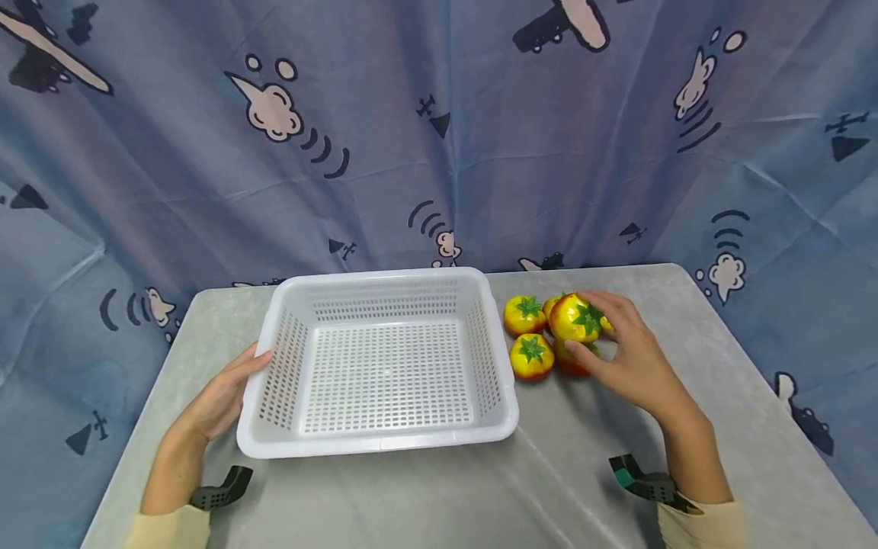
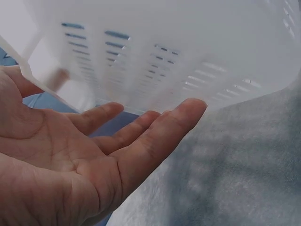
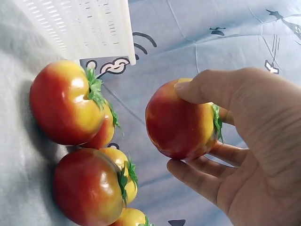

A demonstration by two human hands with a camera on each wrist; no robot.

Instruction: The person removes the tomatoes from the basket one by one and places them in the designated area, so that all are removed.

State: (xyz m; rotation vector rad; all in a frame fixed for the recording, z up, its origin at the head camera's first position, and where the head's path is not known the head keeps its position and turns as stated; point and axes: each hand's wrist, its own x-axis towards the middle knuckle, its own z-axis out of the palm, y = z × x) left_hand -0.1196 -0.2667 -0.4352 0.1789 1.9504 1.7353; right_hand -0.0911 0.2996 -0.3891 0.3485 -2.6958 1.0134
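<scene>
A white perforated plastic basket (image 1: 504,415) stands on the grey table, with nothing inside it. At its left rim, my left hand (image 1: 222,398) grips the edge, thumb over the top; the left wrist view shows the other fingers (image 2: 160,136) under the rim, against the outer wall. My right hand (image 1: 634,358) holds a red and yellow tomato (image 1: 575,319) with a green leafy top, between thumb and fingers. This tomato (image 3: 176,120) is raised above several similar ones, including a front-left tomato (image 1: 531,357) and a back-left tomato (image 1: 524,314), beside the basket's right wall.
The grey tabletop (image 1: 439,499) extends in front of the basket and to the right of the tomatoes. Behind the table's far edge hangs a blue patterned curtain (image 1: 384,175). Dark bands with camera mounts (image 1: 222,488) are on both wrists.
</scene>
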